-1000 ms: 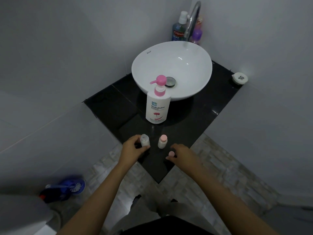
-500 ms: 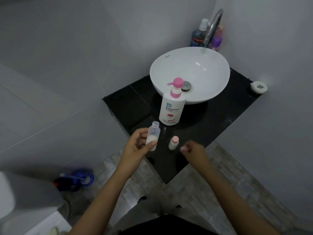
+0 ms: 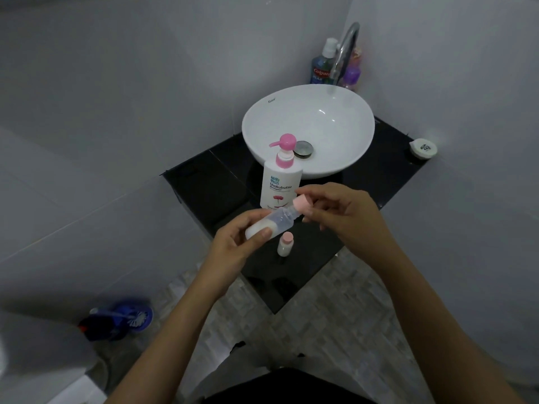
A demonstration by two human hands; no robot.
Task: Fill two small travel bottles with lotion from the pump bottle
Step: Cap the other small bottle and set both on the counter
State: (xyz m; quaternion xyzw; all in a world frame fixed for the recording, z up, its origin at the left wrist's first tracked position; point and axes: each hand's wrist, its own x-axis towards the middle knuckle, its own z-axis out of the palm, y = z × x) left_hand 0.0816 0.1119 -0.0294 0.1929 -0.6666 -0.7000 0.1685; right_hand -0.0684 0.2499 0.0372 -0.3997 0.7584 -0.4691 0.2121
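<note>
My left hand (image 3: 242,243) grips a clear travel bottle (image 3: 274,221), tilted on its side, with white lotion in its lower part. My right hand (image 3: 341,211) pinches a pink cap (image 3: 302,205) at that bottle's neck. Below the hands, a second small travel bottle (image 3: 285,244) with a pink cap stands upright on the black counter (image 3: 210,185). The white pump bottle (image 3: 280,182) with a pink pump stands behind, in front of the basin.
A white round basin (image 3: 335,123) sits on the counter under a chrome tap (image 3: 344,51). Mouthwash and a purple bottle (image 3: 351,74) stand in the back corner. A small white container (image 3: 423,147) rests at the counter's right. A blue toilet brush (image 3: 128,319) lies on the floor.
My left hand lifted the clear bottle off the counter and tilted it sideways. My right hand rose from the counter with the pink cap and brought it to the bottle's neck.
</note>
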